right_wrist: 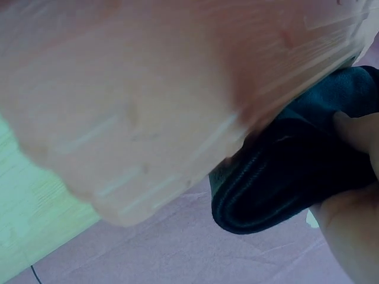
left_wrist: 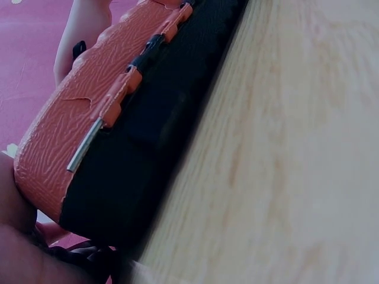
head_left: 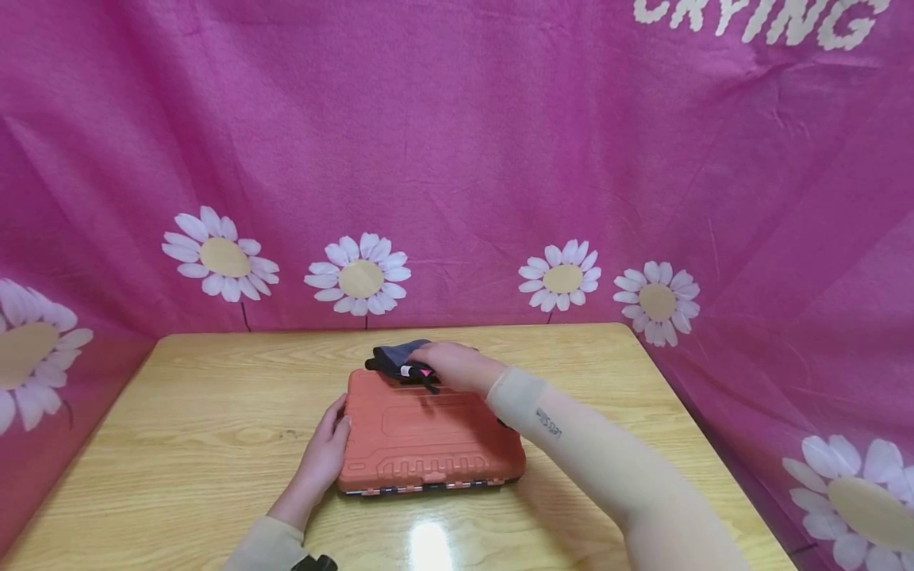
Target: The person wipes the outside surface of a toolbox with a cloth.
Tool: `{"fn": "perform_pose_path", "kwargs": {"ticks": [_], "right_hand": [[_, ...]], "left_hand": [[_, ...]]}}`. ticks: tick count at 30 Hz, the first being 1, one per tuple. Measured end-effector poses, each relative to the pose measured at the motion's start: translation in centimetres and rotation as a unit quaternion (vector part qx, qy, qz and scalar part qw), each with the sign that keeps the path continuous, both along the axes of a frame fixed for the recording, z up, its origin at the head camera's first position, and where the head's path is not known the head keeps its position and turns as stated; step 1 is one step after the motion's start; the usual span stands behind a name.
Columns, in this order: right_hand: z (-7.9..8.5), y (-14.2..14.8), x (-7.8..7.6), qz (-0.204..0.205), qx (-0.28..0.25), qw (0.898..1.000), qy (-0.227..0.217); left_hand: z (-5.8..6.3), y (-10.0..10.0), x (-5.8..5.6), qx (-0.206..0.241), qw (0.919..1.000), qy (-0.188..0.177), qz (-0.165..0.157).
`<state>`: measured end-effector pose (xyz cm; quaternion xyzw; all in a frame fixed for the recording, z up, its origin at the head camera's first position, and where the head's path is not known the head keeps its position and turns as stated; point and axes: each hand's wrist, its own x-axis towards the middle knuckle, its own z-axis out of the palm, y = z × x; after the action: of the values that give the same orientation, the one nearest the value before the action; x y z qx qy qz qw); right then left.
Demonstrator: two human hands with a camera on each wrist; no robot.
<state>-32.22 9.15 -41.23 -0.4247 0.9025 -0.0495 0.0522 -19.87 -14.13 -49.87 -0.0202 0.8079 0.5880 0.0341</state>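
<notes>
An orange plastic case with a black lower half lies closed on the table. Its near edge, with orange and black hinge parts and a metal pin, shows in the left wrist view. My left hand rests along the case's left side. Over the far edge of the lid, my right hand pinches a folded dark blue fabric item with black trim, a dangling strap and a small white and pink tag. In the right wrist view my thumb presses on this fabric; what kind of item it is, I cannot tell.
The light wood table has a rounded far right corner. Behind it and at both sides hangs a magenta cloth printed with white daisies.
</notes>
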Motion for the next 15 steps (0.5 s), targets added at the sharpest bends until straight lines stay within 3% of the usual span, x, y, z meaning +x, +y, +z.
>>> {"fn": "perform_pose_path", "kwargs": {"ticks": [15], "right_hand": [[0.5, 2.1, -0.4, 0.032, 0.025, 0.998, 0.055]], "left_hand": [[0.0, 0.1, 0.0, 0.008, 1.0, -0.003, -0.002]]}}
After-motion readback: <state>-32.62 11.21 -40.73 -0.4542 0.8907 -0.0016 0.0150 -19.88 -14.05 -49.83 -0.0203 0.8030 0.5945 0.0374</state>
